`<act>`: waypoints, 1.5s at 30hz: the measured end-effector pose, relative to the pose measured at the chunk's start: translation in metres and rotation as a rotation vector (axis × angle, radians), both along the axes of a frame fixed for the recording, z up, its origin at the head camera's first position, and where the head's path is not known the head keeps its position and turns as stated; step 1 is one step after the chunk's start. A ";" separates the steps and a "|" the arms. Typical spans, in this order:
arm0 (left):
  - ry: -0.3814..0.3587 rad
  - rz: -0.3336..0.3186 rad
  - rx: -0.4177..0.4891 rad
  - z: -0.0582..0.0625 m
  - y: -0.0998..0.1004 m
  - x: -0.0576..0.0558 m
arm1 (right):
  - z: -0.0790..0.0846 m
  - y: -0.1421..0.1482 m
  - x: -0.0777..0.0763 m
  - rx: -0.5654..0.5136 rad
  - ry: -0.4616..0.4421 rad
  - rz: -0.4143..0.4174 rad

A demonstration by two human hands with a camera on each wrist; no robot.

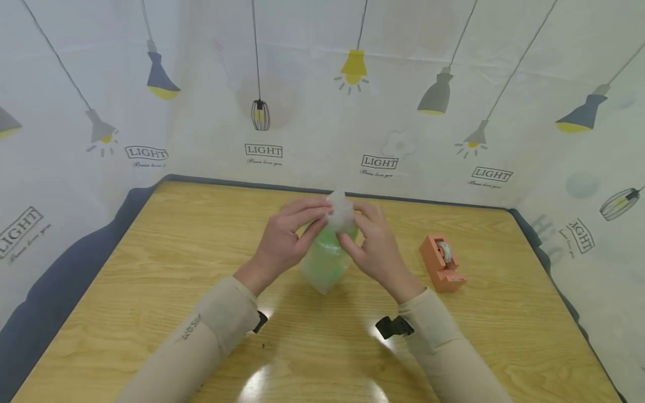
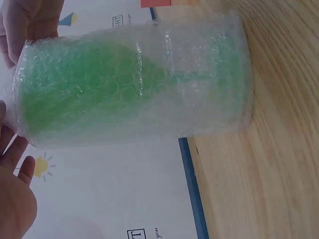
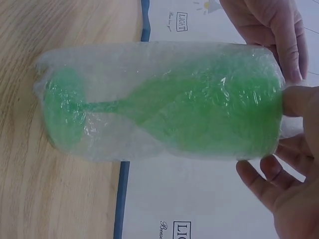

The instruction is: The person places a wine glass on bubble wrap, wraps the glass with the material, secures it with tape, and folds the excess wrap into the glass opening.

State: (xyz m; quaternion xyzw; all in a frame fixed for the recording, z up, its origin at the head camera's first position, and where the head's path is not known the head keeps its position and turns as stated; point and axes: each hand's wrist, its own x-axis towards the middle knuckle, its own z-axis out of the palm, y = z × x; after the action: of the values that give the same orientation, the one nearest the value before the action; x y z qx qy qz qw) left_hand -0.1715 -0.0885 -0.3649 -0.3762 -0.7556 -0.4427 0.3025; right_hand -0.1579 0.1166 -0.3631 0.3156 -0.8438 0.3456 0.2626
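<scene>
A green stemmed glass (image 3: 199, 109) stands upright on the table, wrapped in clear bubble wrap (image 1: 341, 211). Its bowl, thin stem and foot show through the wrap in both wrist views. My left hand (image 1: 287, 235) pinches the top of the wrap from the left, thumb below the fingers. From the right, my right hand (image 1: 378, 243) holds the same top end, with its thumb on the near side and fingers behind. Both hands are at the bowl end, above the table. Some fingertips are hidden behind the wrap.
An orange tape dispenser (image 1: 440, 263) with a roll of clear tape stands to the right of the wrapped glass. The wooden table (image 1: 201, 224) has a dark edge at the back. Behind it hangs a pale cloth (image 1: 312, 134) printed with lamps.
</scene>
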 end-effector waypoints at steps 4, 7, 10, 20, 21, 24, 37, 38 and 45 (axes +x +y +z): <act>0.008 0.007 -0.027 -0.001 0.000 0.000 | 0.001 0.005 0.001 -0.021 0.034 -0.001; 0.010 0.006 -0.040 0.000 -0.001 0.000 | 0.003 0.005 0.002 -0.029 0.075 0.001; 0.018 0.005 -0.046 0.000 0.000 0.000 | 0.005 0.004 0.000 -0.026 0.120 0.011; 0.038 0.013 -0.031 -0.001 -0.001 -0.001 | 0.004 0.001 -0.003 -0.054 0.181 0.040; 0.031 0.007 -0.025 -0.001 -0.002 -0.001 | 0.004 0.002 -0.004 -0.056 0.183 0.045; 0.007 -0.008 -0.020 -0.003 -0.005 0.000 | 0.005 0.001 -0.004 -0.047 0.182 0.055; 0.115 0.014 -0.243 -0.019 -0.025 0.006 | 0.010 0.004 -0.001 0.104 0.177 0.040; 0.119 0.018 -0.259 -0.019 -0.026 0.006 | 0.010 0.005 0.000 0.115 0.170 0.043; 0.071 0.021 -0.377 -0.020 -0.031 0.010 | 0.008 0.010 -0.001 0.171 0.089 0.089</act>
State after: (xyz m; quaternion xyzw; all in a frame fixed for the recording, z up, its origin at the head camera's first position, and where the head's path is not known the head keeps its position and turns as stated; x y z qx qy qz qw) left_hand -0.1615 -0.1194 -0.3846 -0.4338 -0.8180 -0.2765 0.2575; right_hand -0.1587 0.1266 -0.3551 0.3888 -0.8430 0.2692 0.2562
